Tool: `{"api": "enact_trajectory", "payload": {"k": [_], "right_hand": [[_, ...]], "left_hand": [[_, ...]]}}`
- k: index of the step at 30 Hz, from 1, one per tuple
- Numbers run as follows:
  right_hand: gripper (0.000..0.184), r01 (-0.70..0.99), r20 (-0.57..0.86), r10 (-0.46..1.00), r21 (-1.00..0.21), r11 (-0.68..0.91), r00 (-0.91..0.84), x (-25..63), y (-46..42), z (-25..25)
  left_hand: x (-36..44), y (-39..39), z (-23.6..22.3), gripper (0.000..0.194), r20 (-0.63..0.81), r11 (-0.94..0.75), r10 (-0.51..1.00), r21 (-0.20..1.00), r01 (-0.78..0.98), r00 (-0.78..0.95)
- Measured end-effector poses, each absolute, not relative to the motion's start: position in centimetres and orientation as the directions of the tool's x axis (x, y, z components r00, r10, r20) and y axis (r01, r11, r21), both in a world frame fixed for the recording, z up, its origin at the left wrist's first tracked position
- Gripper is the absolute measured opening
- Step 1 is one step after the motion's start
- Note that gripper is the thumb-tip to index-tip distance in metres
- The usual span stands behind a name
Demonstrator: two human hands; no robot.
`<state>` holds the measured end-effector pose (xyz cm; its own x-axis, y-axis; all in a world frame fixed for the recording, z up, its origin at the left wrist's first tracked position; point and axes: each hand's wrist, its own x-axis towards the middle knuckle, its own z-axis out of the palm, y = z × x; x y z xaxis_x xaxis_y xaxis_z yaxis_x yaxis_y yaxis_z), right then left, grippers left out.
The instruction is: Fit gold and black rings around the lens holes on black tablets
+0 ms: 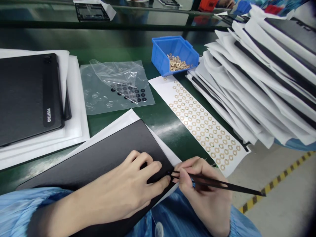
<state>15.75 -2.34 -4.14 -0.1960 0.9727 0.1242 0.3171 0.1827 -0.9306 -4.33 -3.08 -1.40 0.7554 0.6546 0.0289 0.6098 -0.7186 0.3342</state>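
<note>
A black tablet back cover [116, 148] lies tilted on a white sheet at the table's near edge. Across it rests my left hand [130, 184], its fingers bent and apart, thumb and forefinger by the right corner. My right hand [202, 191] is closed around black tweezers [222, 185], whose tips meet that corner by a small dark spot. What the tips touch is too small to make out. Beyond my right hand lies a white sheet of ring-shaped stickers [203, 125]. Small black round pads [133, 93] sit on a clear film behind the cover.
A blue bin [160, 56] holds loose tan rings [176, 62]. At the right, a tall leaning stack of covers between white sheets [247, 82] overhangs the table edge. More covers marked POSITIVO [27, 98] are stacked at left. A conveyor [138, 18] runs along the back.
</note>
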Motion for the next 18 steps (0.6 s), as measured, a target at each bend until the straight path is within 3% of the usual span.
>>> {"api": "enact_trajectory", "payload": {"k": [12, 18], "right_hand": [[0.02, 0.247, 0.051, 0.973, -0.963, 0.108, -0.226, 15.7, -1.53, -3.63], [0.017, 0.211, 0.089, 0.977, -0.969, 0.131, -0.194, 15.81, -1.81, -4.2]], "left_hand": [[-4.33, -3.11, -1.47, 0.033, 0.017, -0.722, 0.645, 0.342, 0.602, 0.764], [-4.42, -3.08, -1.38, 0.035, 0.012, -0.719, 0.645, 0.348, 0.602, 0.764]]}}
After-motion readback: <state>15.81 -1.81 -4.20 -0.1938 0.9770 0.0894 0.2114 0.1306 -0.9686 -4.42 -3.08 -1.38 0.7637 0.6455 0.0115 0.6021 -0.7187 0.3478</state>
